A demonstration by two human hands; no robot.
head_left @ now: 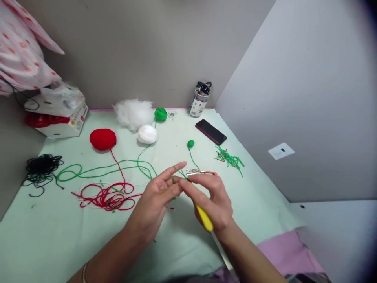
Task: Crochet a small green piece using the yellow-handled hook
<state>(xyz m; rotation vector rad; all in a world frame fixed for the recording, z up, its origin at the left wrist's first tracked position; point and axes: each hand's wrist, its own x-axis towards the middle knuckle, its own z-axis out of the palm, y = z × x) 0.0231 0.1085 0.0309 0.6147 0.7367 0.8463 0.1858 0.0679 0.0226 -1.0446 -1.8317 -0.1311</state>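
My right hand [212, 196] grips a crochet hook [205, 218] by its yellow handle, the hook's tip up near my left fingers. Green yarn [178, 170] runs over the raised index finger of my left hand [160, 192], whose thumb and other fingers pinch a small green piece, mostly hidden between the two hands. Just beyond my fingertips lies a pair of small scissors [203, 172] with orange-red handles. A little green crocheted ball [191, 144] sits farther back, a green strand trailing from it toward my hands.
Red yarn ball [103, 139], tangled red yarn [107, 196] and black yarn [43, 167] lie left. White stuffing [134, 114], a white yarn ball [147, 134] and a green yarn ball [160, 114] are behind. Phone [211, 131], pen jar [200, 100] and green scraps [231, 159] stand or lie right.
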